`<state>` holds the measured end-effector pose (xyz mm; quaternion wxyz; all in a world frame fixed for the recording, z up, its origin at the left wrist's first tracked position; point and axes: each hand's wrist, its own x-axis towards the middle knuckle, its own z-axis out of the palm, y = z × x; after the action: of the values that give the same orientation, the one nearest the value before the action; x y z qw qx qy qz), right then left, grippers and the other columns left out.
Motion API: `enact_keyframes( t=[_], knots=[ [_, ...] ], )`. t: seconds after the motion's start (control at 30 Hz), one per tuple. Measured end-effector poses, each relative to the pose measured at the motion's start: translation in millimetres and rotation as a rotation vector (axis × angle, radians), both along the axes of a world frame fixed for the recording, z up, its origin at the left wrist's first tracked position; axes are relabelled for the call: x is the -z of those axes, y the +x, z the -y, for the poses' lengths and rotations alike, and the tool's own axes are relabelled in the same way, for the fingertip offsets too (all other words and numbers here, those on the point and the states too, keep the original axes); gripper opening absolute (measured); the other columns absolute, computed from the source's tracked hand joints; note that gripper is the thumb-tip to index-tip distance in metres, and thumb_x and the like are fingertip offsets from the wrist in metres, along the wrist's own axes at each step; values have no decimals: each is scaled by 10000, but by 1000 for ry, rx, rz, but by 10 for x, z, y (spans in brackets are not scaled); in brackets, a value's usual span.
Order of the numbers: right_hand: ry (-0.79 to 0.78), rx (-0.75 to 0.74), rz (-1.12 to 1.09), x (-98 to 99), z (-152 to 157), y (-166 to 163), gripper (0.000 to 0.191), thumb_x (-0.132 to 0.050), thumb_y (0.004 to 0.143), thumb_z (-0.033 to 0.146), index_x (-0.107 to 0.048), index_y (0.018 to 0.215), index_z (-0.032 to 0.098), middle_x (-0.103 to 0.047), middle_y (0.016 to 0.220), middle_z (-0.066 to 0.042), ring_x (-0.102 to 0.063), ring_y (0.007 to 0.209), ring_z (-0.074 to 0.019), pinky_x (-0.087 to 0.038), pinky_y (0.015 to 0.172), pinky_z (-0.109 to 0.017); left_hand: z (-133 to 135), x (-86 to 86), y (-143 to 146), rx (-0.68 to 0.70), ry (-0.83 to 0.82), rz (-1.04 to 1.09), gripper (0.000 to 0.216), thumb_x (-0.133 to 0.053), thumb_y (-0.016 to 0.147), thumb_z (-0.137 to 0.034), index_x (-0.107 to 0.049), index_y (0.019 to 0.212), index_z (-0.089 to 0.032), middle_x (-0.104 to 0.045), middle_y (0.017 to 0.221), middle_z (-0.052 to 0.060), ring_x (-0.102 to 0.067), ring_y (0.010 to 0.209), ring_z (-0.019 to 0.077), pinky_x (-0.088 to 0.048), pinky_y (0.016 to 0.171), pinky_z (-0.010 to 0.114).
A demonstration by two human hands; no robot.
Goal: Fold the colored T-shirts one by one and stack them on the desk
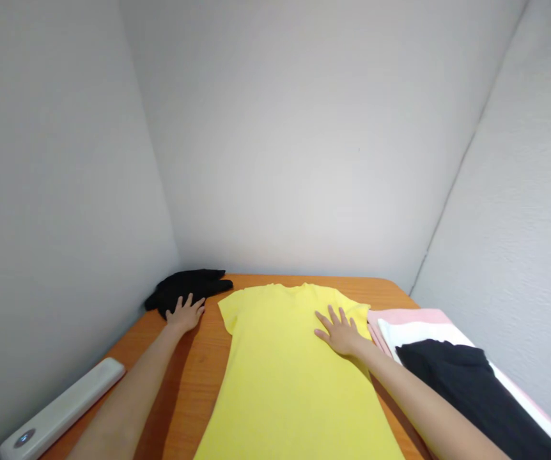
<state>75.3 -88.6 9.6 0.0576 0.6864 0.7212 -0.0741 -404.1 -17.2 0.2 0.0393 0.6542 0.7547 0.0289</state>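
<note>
A yellow T-shirt [280, 370] lies spread flat on the orange wooden table [199, 377], its neck toward the far wall. My right hand [339, 330] rests palm down on the shirt's right shoulder area, fingers spread. My left hand [185, 312] lies flat with fingers spread at the edge of a crumpled black garment [186, 287] in the table's far left corner, touching it.
A stack of folded clothes sits at the right: pink [403, 315], white [422, 332] and black [472, 383] pieces. A long white device [59, 409] lies at the table's near left edge. Grey walls close in on the left, back and right.
</note>
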Motion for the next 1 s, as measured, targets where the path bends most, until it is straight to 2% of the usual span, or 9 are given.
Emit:
enact_keyframes(
  t=[0.1, 0.2, 0.27, 0.37, 0.43, 0.47, 0.57, 0.67, 1.0],
  knots=[
    [0, -11, -21, -73, -57, -2, 718, -246, 902, 733, -170, 1520, 376, -18, 1603, -72, 10, 1437, -401, -80, 1104, -626, -33, 29, -107, 11, 3, 3, 524, -235, 950, -476, -426, 1423, -356, -259, 1570, 89, -201, 1427, 417, -303, 977, 734],
    [35, -31, -64, -137, -174, 10, 718, -238, 909, 727, -297, 1498, 321, -128, 1589, -104, -60, 1436, -402, -104, 1101, -627, -30, -13, -32, -1, 22, -11, 524, -269, 944, -497, -449, 1411, -343, -288, 1557, 118, -227, 1410, 444, -264, 976, 757],
    [99, -8, -72, -158, -287, 13, 692, -220, 948, 657, -371, 1470, 230, -186, 1573, -127, -101, 1441, -363, -132, 1126, -563, -12, -72, 160, 36, 128, -24, 540, -268, 951, -463, -428, 1433, -279, -263, 1564, 136, -188, 1427, 428, -197, 1033, 736],
    [181, 50, -57, -120, -471, -8, 664, -197, 989, 552, -311, 1491, 133, -162, 1575, -145, -96, 1452, -306, -156, 1148, -468, -8, -124, 626, 286, 290, 35, 548, -196, 975, -354, -400, 1443, -154, -253, 1570, 123, -171, 1461, 290, -177, 1163, 535],
    [186, 71, -48, -44, -575, -29, 675, -185, 991, 554, -250, 1516, 136, -119, 1584, -138, -57, 1456, -306, -143, 1150, -475, -46, -84, 953, 425, 256, 74, 536, -180, 985, -342, -422, 1428, -164, -306, 1556, 74, -233, 1447, 195, -207, 1181, 386],
    [182, 75, -39, 4, -620, -35, 683, -182, 987, 569, -233, 1524, 149, -92, 1589, -127, -27, 1457, -311, -129, 1151, -489, -76, -42, 1090, 458, 215, 83, 534, -185, 988, -363, -424, 1428, -179, -318, 1551, 56, -256, 1439, 177, -223, 1175, 359],
    [186, 74, 12, 139, -737, -9, 701, -190, 971, 615, -205, 1534, 199, -18, 1598, -88, 43, 1454, -313, -82, 1156, -503, -195, 105, 1313, 469, 109, 91, 577, -188, 983, -459, -352, 1471, -200, -247, 1570, 59, -239, 1446, 222, -246, 1157, 434],
    [195, 63, 38, 206, -874, 77, 696, -183, 970, 626, -190, 1537, 222, 1, 1600, -69, 50, 1455, -297, -71, 1162, -487, -334, 185, 1286, 455, 50, 95, 614, -148, 977, -502, -250, 1510, -215, -134, 1588, 58, -171, 1463, 252, -224, 1146, 502],
    [223, 20, 16, 259, -1436, 145, 691, -155, 963, 634, -192, 1536, 250, 15, 1599, -28, 38, 1458, -290, -85, 1164, -501, -745, 260, 1036, 471, 38, 49, 604, -163, 976, -509, -183, 1526, -260, -89, 1601, 16, -105, 1476, 200, -151, 1174, 413]
  ],
)
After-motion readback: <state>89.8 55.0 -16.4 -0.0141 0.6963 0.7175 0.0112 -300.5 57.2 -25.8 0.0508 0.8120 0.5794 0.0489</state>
